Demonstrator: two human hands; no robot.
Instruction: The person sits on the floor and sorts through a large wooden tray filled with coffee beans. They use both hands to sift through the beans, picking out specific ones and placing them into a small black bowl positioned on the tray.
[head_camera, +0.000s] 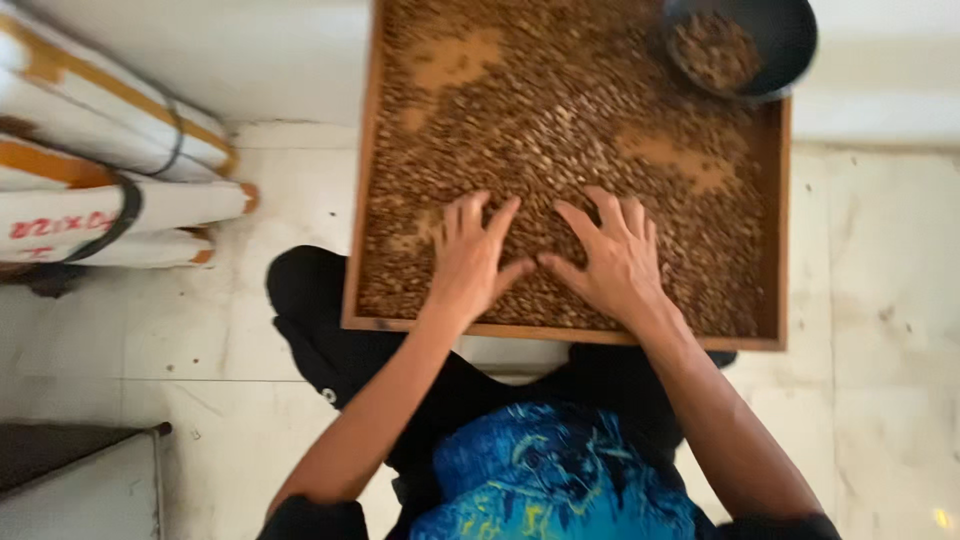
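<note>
Left hand: left hand (470, 258) lies flat, palm down, fingers spread wide, gripping nothing; rests on the beans near the tray's front edge, a bit left of centre.
Right hand: right hand (612, 262) also flat & open, fingers fanned, nothing held; pressed on the beans just beside the left one, thumbs nearly meeting.
Beans: brown coffee beans (560, 130) cover most of the tray in a thin layer; a few bare patches show the wood at upper left & right of centre.
Tray: shallow wooden tray (362, 200) w/ raised rim, sits on the floor in front of the seated person, front rim over their legs.
Bowl: dark round bowl (775, 40) at the tray's far right corner, some beans inside; well apart from both hands.
Floor: pale stone tiles (880, 300), marked & scuffed.
Left side: bundle of white rolls w/ orange ends (90, 170), strapped w/ dark bands, lying on the floor, apart from the tray.
Person: sits close, dark trousers, blue patterned shirt (550, 480).
</note>
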